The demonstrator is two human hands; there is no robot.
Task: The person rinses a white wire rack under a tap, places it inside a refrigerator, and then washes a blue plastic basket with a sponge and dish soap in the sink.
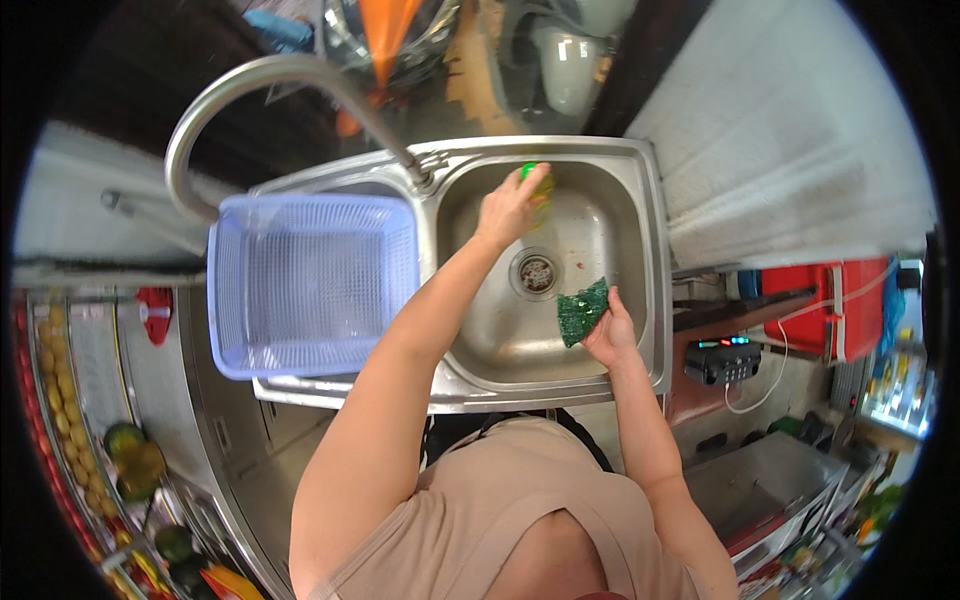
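My left hand (506, 210) is reaching into the far end of a stainless-steel sink basin (604, 225). Its fingers are around a yellowish bottle (541, 208) with a bright green cap (529, 169); the hand hides part of the bottle. Over the near right part of the basin, my right hand (615, 334) grips a green scouring pad (581, 315) by its right edge, with small white flecks of suds on it. Between the two hands lies the drain strainer (536, 275), with bits of reddish debris in it. A few scraps lie on the basin floor near it.
A blue-violet plastic basket (315, 285) covers most of the left basin. Behind it, a tall curved faucet (292, 67) rises from the sink deck. On the right sit a black device with lit indicators (721, 361) and a red container (802, 307). Produce shelves (67, 405) stand left.
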